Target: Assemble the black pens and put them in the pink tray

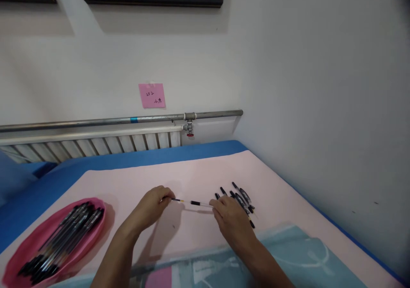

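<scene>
My left hand [156,205] is closed in a pinch on a thin pen refill [177,200], dark with a yellowish part. In my right hand [229,217], the fingers are closed on a clear pen barrel [196,203] with a black grip. Refill and barrel lie in one line between the hands, just above the pink table surface; whether the refill's end is inside the barrel I cannot tell. Beside and partly behind my right hand are several black and clear pen parts [246,197], some looking like caps.
At the left, a pink oval basket [101,222] holds many black and clear pens [68,237]. A light blue patterned cloth [294,247] lies along the near edge. The pink and blue table covering [128,181] meets a wall on the right; a radiator [112,144] and pipe stand behind.
</scene>
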Demonstrator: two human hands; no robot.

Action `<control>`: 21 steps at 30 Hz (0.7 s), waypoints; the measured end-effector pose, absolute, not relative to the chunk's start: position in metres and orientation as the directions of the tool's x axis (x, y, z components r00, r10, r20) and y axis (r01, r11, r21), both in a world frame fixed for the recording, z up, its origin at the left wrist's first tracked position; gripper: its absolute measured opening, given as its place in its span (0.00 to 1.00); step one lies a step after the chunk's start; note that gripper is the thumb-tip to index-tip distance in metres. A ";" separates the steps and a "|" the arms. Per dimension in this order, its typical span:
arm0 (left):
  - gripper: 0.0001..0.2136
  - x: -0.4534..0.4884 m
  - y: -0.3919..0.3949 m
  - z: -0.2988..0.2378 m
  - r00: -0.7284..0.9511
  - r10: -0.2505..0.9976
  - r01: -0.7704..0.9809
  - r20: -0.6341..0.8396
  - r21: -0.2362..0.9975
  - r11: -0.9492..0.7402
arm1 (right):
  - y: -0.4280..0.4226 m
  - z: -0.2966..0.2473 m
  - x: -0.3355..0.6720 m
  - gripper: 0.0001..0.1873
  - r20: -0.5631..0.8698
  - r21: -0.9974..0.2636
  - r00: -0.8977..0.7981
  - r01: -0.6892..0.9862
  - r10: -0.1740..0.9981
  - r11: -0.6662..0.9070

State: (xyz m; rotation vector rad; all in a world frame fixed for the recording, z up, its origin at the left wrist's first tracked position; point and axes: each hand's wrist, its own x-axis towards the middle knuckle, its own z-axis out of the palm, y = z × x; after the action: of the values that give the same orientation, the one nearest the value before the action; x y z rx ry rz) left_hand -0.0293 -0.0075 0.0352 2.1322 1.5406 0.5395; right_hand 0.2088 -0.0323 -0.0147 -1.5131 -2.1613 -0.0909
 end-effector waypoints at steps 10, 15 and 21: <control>0.10 0.004 -0.015 0.032 0.357 0.919 0.722 0.170 0.574 -0.387 | -0.037 -0.022 0.196 0.12 0.363 -0.378 -0.345 0.795 0.866 0.475; 0.12 0.006 -0.017 0.041 0.098 0.896 0.626 0.433 0.673 -0.394 | -0.034 -0.012 0.200 0.10 0.351 -0.688 -0.169 0.620 0.921 0.377; 0.08 0.035 -0.021 0.023 0.146 0.957 0.590 0.249 0.755 -0.287 | -0.030 0.004 0.222 0.08 0.302 -0.908 0.206 0.361 0.931 0.215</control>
State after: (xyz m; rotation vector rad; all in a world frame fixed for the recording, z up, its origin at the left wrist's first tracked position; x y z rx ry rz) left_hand 0.0352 -0.0209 0.0232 1.9431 1.4744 0.9934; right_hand 0.2220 -0.0300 0.0040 -1.3512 -1.3608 0.6401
